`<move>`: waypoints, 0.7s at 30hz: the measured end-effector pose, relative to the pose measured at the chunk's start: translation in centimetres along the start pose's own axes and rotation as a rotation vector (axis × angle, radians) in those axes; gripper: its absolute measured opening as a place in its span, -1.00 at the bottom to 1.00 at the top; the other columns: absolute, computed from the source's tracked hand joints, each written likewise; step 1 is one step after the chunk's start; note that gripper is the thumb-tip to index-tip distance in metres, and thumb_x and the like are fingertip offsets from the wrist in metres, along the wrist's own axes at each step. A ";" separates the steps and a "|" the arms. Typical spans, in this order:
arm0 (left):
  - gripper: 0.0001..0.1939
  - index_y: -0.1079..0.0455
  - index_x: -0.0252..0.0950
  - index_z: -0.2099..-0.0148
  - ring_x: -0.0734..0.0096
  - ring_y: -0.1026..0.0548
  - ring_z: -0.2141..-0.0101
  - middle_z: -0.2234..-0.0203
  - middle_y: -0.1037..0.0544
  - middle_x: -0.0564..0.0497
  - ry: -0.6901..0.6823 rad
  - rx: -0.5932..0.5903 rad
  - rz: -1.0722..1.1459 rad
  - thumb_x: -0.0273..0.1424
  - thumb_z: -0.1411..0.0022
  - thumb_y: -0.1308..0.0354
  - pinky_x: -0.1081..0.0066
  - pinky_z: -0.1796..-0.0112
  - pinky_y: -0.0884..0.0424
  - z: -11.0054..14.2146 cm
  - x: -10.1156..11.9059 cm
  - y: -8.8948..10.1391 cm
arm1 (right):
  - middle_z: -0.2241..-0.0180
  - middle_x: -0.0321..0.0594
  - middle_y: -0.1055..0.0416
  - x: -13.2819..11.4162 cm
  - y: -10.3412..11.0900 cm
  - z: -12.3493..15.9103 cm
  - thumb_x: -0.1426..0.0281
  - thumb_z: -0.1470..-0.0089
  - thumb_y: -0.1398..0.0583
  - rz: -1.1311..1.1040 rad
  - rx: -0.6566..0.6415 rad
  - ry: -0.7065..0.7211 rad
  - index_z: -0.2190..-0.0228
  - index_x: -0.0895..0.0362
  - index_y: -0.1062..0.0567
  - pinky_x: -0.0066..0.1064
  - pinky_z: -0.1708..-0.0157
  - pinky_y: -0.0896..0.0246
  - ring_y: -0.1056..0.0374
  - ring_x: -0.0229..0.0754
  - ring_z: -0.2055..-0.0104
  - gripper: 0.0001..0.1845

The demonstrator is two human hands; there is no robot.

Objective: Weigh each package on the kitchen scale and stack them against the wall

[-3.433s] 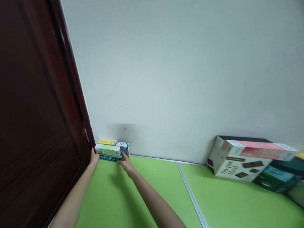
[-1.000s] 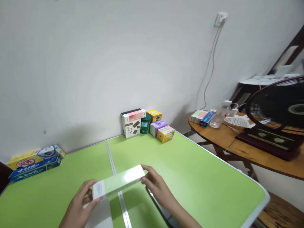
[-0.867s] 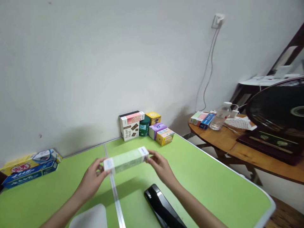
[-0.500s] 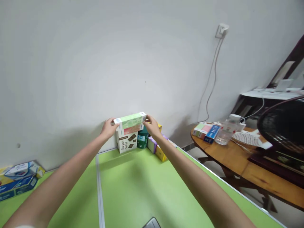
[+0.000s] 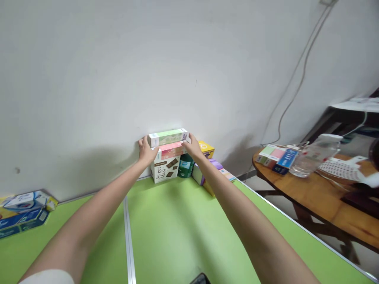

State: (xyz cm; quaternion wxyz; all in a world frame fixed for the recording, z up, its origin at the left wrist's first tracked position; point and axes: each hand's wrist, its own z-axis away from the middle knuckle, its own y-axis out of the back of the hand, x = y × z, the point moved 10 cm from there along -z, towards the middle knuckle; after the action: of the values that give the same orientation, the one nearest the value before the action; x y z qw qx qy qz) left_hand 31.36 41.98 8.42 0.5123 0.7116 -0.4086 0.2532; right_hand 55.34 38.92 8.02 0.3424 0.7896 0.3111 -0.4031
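A long, slim green-and-white carton [image 5: 171,137] lies level on top of a pink-and-white carton [image 5: 171,151], close to the wall. My left hand [image 5: 147,151] closes on its left end, thumb in front and fingers behind. At the opposite end my right hand [image 5: 193,146] grips it in the same way. Beneath the two cartons stands a white "Su-per Meal" box [image 5: 166,169] with brown bars printed on it. A dark green canister [image 5: 185,166] is beside that box, partly behind my right hand and forearm.
Right of the canister sit a yellow box [image 5: 206,149] and a purple box [image 5: 199,173]. Blue and yellow cartons [image 5: 25,221] lie at far left on the green table [image 5: 166,236]. A wooden side table [image 5: 299,197] bears small boxes and a clear bottle [image 5: 315,156]. A black phone-like object [image 5: 200,279] shows at the bottom.
Both hands carried the green-and-white carton from the far-left pile across the table. Since the last frame it moved back from above the pink carton to rest on it, nearer the wall.
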 end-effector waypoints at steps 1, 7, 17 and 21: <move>-0.27 0.01 -0.38 -0.22 0.15 -0.29 -0.07 -0.12 -0.06 -0.28 0.011 -0.022 -0.023 -0.45 -0.03 -0.19 0.26 -0.06 -0.21 0.4 -0.3 0.2 | -0.03 0.05 -0.29 -0.3 0.6 0.6 0.45 0.26 -0.09 0.017 0.031 -0.008 0.06 0.24 -0.32 -0.07 -0.13 0.04 -0.13 0.11 -0.11 -0.40; -0.39 -0.15 -0.39 -0.16 0.13 -0.30 -0.05 -0.11 -0.16 -0.26 -0.009 -0.159 -0.010 -0.53 -0.03 -0.13 0.24 -0.05 -0.23 5.0 -0.9 3.7 | 0.03 0.02 -0.34 -7.2 -0.7 9.1 0.48 0.09 -0.06 0.151 -0.121 0.262 0.06 0.22 -0.35 -0.09 -0.06 -0.11 -0.23 0.00 -0.04 -0.53; -0.64 -0.36 -0.29 0.03 0.33 -0.47 0.26 0.27 -0.54 -0.05 -0.069 -0.557 0.107 -0.52 -0.15 0.09 0.33 0.20 -0.36 22.2 -8.4 12.0 | 0.07 -0.06 -0.39 -18.1 -16.4 32.3 0.62 0.13 -0.10 0.179 -1.254 0.448 0.02 0.17 -0.35 -0.21 0.07 -0.24 -0.34 -0.05 0.08 -0.45; -0.69 -0.45 -0.31 0.21 0.38 -0.50 0.36 0.44 -0.56 0.01 0.143 -0.423 0.132 -0.54 -0.12 0.10 0.38 0.27 -0.37 23.6 -16.3 19.1 | -0.12 -0.05 -0.25 -19.1 -22.9 36.9 0.54 0.06 -0.13 0.174 -1.451 0.362 -0.16 0.12 -0.18 -0.15 -0.09 -0.11 -0.23 0.01 -0.10 -0.30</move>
State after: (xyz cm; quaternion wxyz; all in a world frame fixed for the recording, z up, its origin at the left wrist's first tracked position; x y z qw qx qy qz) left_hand 5.14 22.49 -2.51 0.6601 0.5404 -0.4610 0.2444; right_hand 12.98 18.68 1.34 0.7509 0.4416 0.4864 0.0676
